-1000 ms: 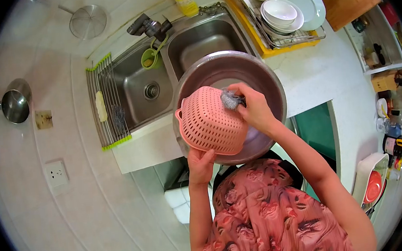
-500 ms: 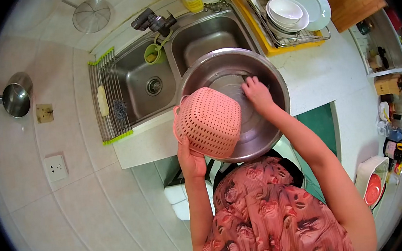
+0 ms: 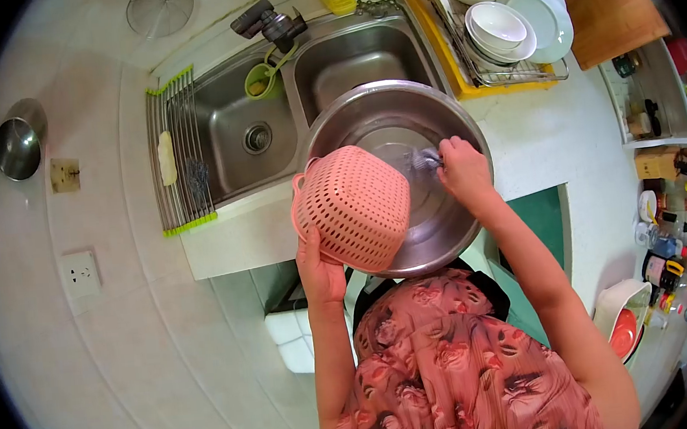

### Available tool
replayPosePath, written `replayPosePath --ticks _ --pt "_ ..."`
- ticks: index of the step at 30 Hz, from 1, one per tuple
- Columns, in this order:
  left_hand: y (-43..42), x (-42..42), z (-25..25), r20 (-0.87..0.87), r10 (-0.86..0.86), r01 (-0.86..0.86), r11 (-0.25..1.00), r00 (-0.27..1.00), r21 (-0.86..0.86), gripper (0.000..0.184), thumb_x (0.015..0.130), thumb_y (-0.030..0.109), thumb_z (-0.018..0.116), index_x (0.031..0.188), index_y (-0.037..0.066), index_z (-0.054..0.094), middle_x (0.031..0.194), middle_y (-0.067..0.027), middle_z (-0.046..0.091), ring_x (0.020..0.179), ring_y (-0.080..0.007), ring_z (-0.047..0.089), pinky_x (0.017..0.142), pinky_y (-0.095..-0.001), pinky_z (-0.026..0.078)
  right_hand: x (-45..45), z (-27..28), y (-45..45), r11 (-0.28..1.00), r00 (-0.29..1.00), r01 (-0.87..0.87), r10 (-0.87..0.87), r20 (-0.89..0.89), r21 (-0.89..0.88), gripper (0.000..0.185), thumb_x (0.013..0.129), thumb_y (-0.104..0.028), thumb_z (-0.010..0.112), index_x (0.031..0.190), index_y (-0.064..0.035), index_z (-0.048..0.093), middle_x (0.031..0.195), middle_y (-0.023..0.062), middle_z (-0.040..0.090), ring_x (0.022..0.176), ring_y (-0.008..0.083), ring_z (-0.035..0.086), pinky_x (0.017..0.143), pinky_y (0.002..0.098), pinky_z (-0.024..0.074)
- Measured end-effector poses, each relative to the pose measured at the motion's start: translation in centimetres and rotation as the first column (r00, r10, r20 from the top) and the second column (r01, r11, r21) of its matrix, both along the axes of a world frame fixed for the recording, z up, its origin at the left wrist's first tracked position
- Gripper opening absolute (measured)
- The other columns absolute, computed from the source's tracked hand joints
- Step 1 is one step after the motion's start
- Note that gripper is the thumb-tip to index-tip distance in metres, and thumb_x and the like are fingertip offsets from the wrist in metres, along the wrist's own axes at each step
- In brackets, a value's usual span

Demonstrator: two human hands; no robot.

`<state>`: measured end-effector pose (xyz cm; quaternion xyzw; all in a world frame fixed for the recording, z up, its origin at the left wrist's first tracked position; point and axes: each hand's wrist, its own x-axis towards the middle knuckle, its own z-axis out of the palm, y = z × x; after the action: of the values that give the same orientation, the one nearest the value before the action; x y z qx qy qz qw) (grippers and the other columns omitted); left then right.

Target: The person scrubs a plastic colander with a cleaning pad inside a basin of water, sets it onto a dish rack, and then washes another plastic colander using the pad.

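My left hand [image 3: 321, 272] is closed on the rim of a pink plastic colander [image 3: 355, 209], which is tilted with its perforated outside facing up. The colander covers the left part of a large metal basin [image 3: 454, 241]. Inside the basin's right side, my right hand [image 3: 465, 173] is closed on a small bluish-grey crumpled thing [image 3: 426, 159], blurred, whose kind I cannot make out. A shallow layer of clear water seems to lie at the basin's bottom.
Behind the basin is a double sink [image 3: 359, 66] with a faucet [image 3: 270, 25] and a green strainer cup [image 3: 261, 81]. A roll-up rack [image 3: 178, 151] spans its left edge. Bowls [image 3: 498, 25] and plates [image 3: 543, 25] fill a dish rack at back right.
My right hand has drawn back to the right and slightly down inside the basin, and the bluish-grey thing now shows at its fingers. The colander stays nearly in place.
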<state>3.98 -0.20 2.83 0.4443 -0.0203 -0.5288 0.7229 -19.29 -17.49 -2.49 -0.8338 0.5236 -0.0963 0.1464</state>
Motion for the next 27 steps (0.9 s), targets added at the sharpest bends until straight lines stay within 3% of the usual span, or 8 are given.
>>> replayPosePath --ticks 4,7,8,11,13,17,21,27 --pt "-0.3 -0.3 0.0 0.01 0.004 -0.004 1.0 1.0 -0.006 0.042 0.103 0.019 0.055 0.142 0.003 0.048 0.136 -0.0084 0.059 0.122 -0.0203 0.057 0.107 -0.0373 0.046 1.5 -2.7 0.5 0.991 0.941 -0.114 0.086 -0.326 -0.069 0.018 0.079 -0.021 0.065 0.09 -0.0071 0.067 0.108 0.0089 0.059 0.112 0.0276 0.056 0.09 0.0435 0.0488" --pt "-0.2 -0.4 0.1 0.025 -0.013 0.012 1.0 1.0 0.01 0.042 0.103 0.02 0.055 0.142 0.003 0.048 0.136 -0.0076 0.059 0.122 -0.0199 0.058 0.106 -0.0369 0.046 1.7 -4.3 1.1 0.826 0.802 -0.521 0.387 -0.455 -0.216 0.027 0.082 -0.02 0.061 0.102 -0.0054 0.071 0.129 0.0106 0.056 0.125 0.0265 0.049 0.101 0.0436 0.0419" --pt "-0.1 -0.3 0.1 0.026 -0.011 0.011 1.0 1.0 0.008 0.042 0.103 0.019 0.055 0.142 0.003 0.048 0.136 -0.0077 0.059 0.122 -0.0198 0.058 0.106 -0.0367 0.046 1.6 -4.6 1.2 0.785 0.749 -0.605 0.505 -0.429 -0.132 0.033 0.083 -0.017 0.059 0.111 -0.0049 0.072 0.144 0.011 0.048 0.131 0.0264 0.044 0.105 0.0454 0.0386" --pt "0.1 -0.2 -0.3 0.031 -0.02 0.02 1.0 0.999 0.007 0.043 0.103 0.019 0.055 0.142 0.003 0.047 0.136 -0.0079 0.059 0.121 -0.0198 0.058 0.105 -0.036 0.047 1.0 -7.3 1.1 0.637 0.672 -0.74 0.679 -0.297 -0.218 0.028 0.083 -0.015 0.059 0.108 -0.008 0.07 0.132 0.0084 0.054 0.126 0.0268 0.048 0.102 0.0451 0.0417" --pt "0.3 -0.1 -0.4 0.045 -0.028 0.028 0.999 0.999 0.017 0.044 0.103 0.019 0.055 0.143 0.004 0.047 0.136 -0.0081 0.059 0.121 -0.0199 0.059 0.104 -0.0356 0.048 0.5 -7.1 0.7 0.709 0.705 -0.704 0.703 -0.093 0.025 0.026 0.082 -0.011 0.059 0.106 -0.0083 0.067 0.121 0.0098 0.057 0.119 0.0296 0.052 0.097 0.0441 0.0449" --pt "0.8 0.3 -0.8 -0.003 -0.026 0.026 1.0 1.0 0.011 0.049 0.102 0.019 0.056 0.146 0.001 0.042 0.142 -0.0103 0.055 0.128 -0.0215 0.054 0.11 -0.038 0.042 0.2 -7.8 -0.6 0.948 0.949 -0.296 0.278 0.151 0.115 0.025 0.079 -0.002 0.059 0.104 -0.007 0.059 0.101 0.0144 0.057 0.104 0.0365 0.057 0.087 0.0422 0.0494" --pt "1.2 0.5 -1.8 -0.015 -0.041 0.041 0.999 0.999 -0.011 0.05 0.102 0.019 0.056 0.147 0.002 0.041 0.143 -0.01 0.054 0.13 -0.0216 0.053 0.111 -0.0381 0.041 1.7 -2.2 -1.0 0.901 0.917 -0.105 -0.076 0.391 0.421 0.036 0.075 0.002 0.07 0.107 -0.0027 0.055 0.096 0.0178 0.067 0.093 0.0403 0.065 0.083 0.0431 0.0528" --pt "0.6 -0.1 -2.0 0.01 -0.059 0.06 0.996 0.998 -0.059 0.054 0.102 0.018 0.057 0.15 0.002 0.037 0.147 -0.0098 0.051 0.132 -0.0214 0.051 0.113 -0.0378 0.04 4.8 6.0 2.8 0.87 0.723 -0.389 0.083 0.686 0.304 0.038 0.072 0.0 0.078 0.107 -0.005 0.065 0.102 0.0157 0.07 0.1 0.0302 0.069 0.092 0.0391 0.0519"
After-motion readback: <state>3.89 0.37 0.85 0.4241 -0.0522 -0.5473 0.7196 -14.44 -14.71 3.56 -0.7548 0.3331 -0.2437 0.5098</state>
